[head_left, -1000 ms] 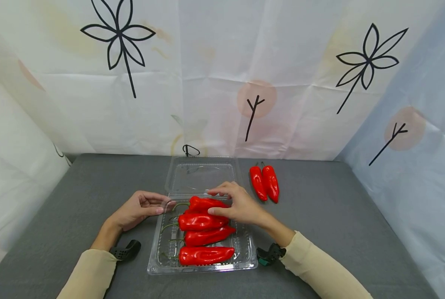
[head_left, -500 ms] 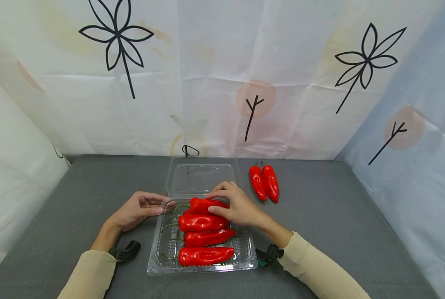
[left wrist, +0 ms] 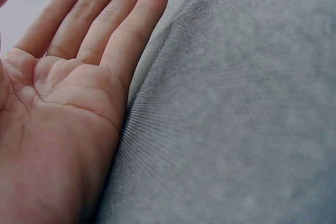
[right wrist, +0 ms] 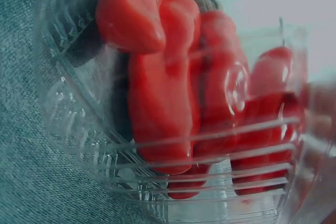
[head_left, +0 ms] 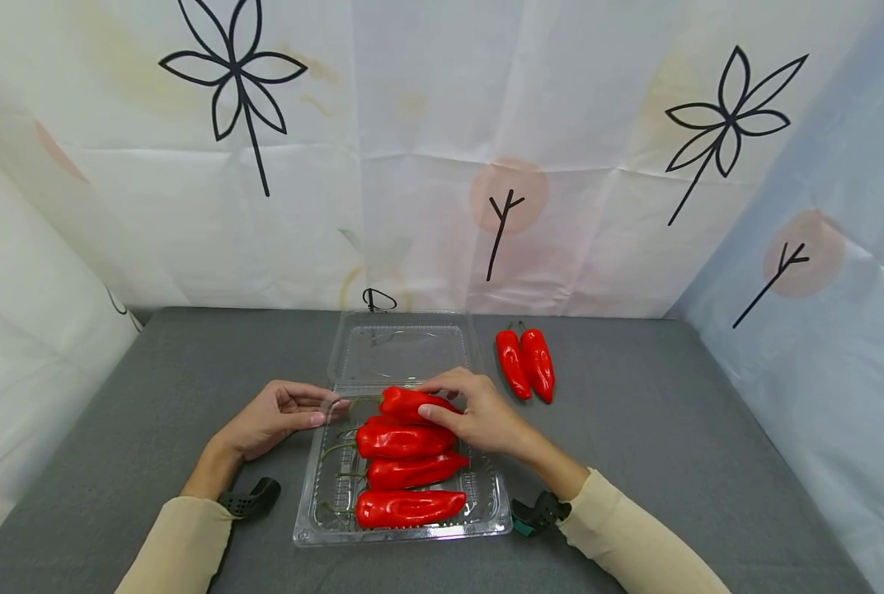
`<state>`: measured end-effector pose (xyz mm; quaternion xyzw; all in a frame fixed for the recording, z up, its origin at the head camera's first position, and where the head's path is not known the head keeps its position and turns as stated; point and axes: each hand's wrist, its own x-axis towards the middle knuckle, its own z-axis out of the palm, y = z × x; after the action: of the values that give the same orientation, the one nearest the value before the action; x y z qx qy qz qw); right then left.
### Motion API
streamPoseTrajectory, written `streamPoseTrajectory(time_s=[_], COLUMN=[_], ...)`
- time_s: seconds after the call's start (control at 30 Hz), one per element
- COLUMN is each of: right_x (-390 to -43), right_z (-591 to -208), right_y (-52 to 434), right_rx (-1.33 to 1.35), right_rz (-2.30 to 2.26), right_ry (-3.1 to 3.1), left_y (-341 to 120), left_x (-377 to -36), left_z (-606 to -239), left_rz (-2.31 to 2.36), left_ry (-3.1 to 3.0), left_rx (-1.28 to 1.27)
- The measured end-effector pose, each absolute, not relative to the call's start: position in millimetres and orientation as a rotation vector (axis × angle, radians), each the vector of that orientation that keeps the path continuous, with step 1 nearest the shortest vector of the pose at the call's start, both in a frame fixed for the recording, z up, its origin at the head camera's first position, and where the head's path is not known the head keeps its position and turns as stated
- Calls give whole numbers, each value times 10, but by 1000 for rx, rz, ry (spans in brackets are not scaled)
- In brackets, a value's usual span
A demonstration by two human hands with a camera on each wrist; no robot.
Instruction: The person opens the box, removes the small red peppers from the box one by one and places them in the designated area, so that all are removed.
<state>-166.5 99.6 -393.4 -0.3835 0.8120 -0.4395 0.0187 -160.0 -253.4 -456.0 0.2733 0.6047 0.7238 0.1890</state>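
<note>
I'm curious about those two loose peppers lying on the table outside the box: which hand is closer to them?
Right. The right hand grips a pepper in the box, beside the loose peppers; the left hand rests across the box.

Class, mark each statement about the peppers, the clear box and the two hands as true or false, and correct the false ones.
1. The right hand holds the top pepper at the far end of the clear box. True.
2. The box lid is closed. False: it lies open behind the box.
3. Two loose peppers lie on the grey table, right of the box. True.
4. The left hand grips a pepper. False: it rests with straight fingers at the box's left edge.
</note>
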Motion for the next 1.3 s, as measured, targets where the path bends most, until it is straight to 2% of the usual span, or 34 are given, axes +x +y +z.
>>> streamPoseTrajectory(time_s=[0.17,0.47,1.3], right_x=[-1639,-1620,-1578], right_z=[-3929,-3946,-3741], right_y=[1013,1032,1468], right_rx=[-1213,-1205,-941], right_rz=[-1378,-1469,-1703], right_ry=[2459,2447,2498], left_y=[-2535,-2530,-2545], left_x=[-1597,-1596,-1602], left_z=[-4558,-4547,-4561], left_rz=[2027,2032,2027], left_ry=[1725,1686,1696], left_rx=[716,792,776])
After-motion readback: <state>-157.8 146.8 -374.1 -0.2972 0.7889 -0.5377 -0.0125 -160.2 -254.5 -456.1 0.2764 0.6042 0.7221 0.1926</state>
